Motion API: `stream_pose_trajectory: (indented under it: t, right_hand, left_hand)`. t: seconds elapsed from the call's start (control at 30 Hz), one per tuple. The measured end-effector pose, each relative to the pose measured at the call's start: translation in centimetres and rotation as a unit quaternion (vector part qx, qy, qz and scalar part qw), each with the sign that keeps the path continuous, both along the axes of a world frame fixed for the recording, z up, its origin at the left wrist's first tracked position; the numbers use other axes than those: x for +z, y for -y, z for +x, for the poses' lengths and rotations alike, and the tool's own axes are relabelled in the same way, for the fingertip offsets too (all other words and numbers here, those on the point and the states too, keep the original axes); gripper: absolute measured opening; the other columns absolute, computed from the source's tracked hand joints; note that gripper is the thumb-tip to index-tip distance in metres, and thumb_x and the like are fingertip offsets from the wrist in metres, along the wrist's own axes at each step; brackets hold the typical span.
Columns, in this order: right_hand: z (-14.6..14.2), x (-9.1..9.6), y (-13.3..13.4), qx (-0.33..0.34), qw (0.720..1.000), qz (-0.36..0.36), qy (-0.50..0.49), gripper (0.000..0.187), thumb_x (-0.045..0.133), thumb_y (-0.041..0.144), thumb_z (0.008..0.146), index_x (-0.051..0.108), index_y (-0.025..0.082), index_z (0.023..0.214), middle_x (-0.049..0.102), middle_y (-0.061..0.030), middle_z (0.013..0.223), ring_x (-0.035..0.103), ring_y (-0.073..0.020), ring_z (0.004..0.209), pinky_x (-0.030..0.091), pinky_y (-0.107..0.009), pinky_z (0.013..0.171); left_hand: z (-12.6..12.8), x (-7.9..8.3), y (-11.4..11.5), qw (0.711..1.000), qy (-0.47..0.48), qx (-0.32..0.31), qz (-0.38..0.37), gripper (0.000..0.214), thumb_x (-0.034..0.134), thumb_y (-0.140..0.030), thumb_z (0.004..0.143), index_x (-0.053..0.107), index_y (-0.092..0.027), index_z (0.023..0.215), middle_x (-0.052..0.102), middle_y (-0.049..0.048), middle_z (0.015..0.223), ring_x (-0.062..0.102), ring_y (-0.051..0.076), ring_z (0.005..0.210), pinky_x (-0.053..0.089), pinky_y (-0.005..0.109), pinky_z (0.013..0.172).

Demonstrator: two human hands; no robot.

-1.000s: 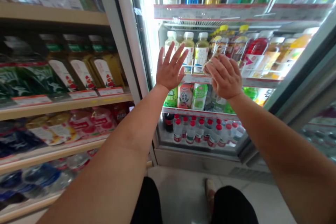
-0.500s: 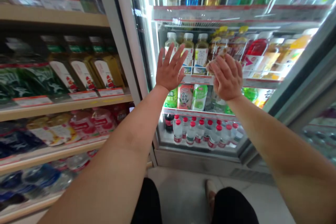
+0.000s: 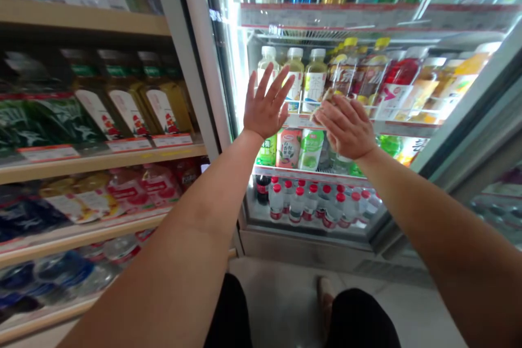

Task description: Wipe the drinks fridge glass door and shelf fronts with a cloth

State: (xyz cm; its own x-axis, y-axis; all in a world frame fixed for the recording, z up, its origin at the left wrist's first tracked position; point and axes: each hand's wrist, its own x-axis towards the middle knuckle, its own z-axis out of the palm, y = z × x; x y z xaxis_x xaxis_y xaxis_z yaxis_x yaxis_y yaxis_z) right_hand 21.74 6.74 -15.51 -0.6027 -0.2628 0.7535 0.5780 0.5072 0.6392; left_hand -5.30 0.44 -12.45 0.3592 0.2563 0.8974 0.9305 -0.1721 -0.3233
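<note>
My left hand is raised with its fingers spread, palm forward, in front of the glass door of a lit drinks cooler. It holds nothing; whether the palm touches the glass is hard to tell. A crumpled pale cloth sticks out past the fingertips of my right hand, which presses it flat toward the glass. Most of the cloth is hidden under the fingers. Behind the hands, tea bottles with white caps and a red drink bottle stand on the middle cooler shelf.
Open shelves full of bottled drinks run along the left. Small red-capped water bottles stand at the cooler's bottom. A metal door frame slants down on the right. My legs and a shoe are on the tiled floor.
My right hand has slid a little left and down with the cloth, its fingers now pointing more to the left. My left hand stays almost where it was.
</note>
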Motion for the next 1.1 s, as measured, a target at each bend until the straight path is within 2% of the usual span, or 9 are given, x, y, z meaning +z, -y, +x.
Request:
stream_pose_trajectory:
  t: [0.17,0.3,0.4,0.57,0.7,0.93,1.1]
  right_hand:
    - [0.1,-0.2,0.0,-0.012,0.999,-0.051,0.001,0.051,0.047,0.029,0.1,0.048,0.03,0.151,0.051,0.0001,0.154,0.038,-0.0245,0.149,0.036,-0.047,0.12]
    - [0.0,-0.2,0.0,0.015,0.998,-0.058,0.003,0.053,0.047,0.029,0.1,0.045,0.03,0.153,0.051,-0.0005,0.154,0.037,-0.0244,0.15,0.035,-0.048,0.121]
    - [0.0,-0.2,0.0,0.02,0.998,-0.066,0.004,0.054,0.046,0.028,0.1,0.043,0.03,0.154,0.051,-0.0007,0.154,0.036,-0.0249,0.15,0.034,-0.049,0.121]
    - [0.0,-0.3,-0.1,0.02,0.992,-0.124,0.004,0.055,0.045,0.028,0.101,0.04,0.033,0.155,0.049,0.0004,0.155,0.034,-0.0259,0.151,0.029,-0.051,0.124]
    - [0.0,-0.4,-0.1,0.034,0.993,-0.113,-0.001,0.057,0.045,0.028,0.101,0.037,0.034,0.157,0.049,0.0008,0.156,0.033,-0.0245,0.152,0.03,-0.05,0.125]
    - [0.0,-0.3,0.2,-0.004,0.99,-0.142,0.002,0.052,0.045,0.031,0.099,0.047,0.032,0.152,0.049,0.0007,0.155,0.034,-0.0261,0.152,0.03,-0.052,0.124]
    - [0.0,-0.4,0.0,0.013,0.994,-0.109,0.006,0.055,0.044,0.032,0.1,0.04,0.033,0.156,0.048,0.0014,0.156,0.035,-0.0254,0.151,0.031,-0.05,0.123]
  left_hand:
    - [-0.2,0.0,-0.4,1.0,-0.011,0.002,0.008,0.056,0.036,-0.035,0.103,0.033,-0.024,0.158,0.028,-0.0003,0.166,-0.004,0.021,0.157,-0.005,0.053,0.129]
    - [-0.3,-0.1,-0.5,1.0,-0.018,0.003,0.019,0.056,0.034,-0.035,0.103,0.034,-0.022,0.158,0.029,0.0013,0.166,-0.005,0.021,0.157,-0.005,0.053,0.129]
    - [-0.2,-0.1,-0.4,1.0,-0.01,-0.001,0.009,0.057,0.036,-0.036,0.103,0.032,-0.024,0.158,0.027,-0.0008,0.166,-0.005,0.02,0.157,-0.007,0.051,0.13]
    - [0.0,0.0,-0.1,1.0,0.008,-0.01,-0.014,0.059,0.039,-0.031,0.099,0.033,-0.025,0.158,0.027,-0.0013,0.166,-0.001,0.022,0.157,-0.007,0.053,0.129]
    - [0.2,0.1,0.3,0.999,0.021,-0.01,-0.025,0.061,0.04,-0.03,0.097,0.033,-0.029,0.158,0.028,-0.0028,0.166,0.002,0.022,0.157,-0.005,0.052,0.13]
    - [0.3,0.2,0.6,0.999,0.021,-0.004,-0.03,0.062,0.041,-0.031,0.097,0.034,-0.028,0.158,0.028,-0.0022,0.165,0.002,0.022,0.157,-0.006,0.051,0.129]
    - [0.2,0.2,0.4,1.0,0.01,0.01,-0.024,0.062,0.039,-0.029,0.097,0.033,-0.027,0.159,0.026,-0.002,0.166,-0.001,0.021,0.156,-0.006,0.051,0.129]
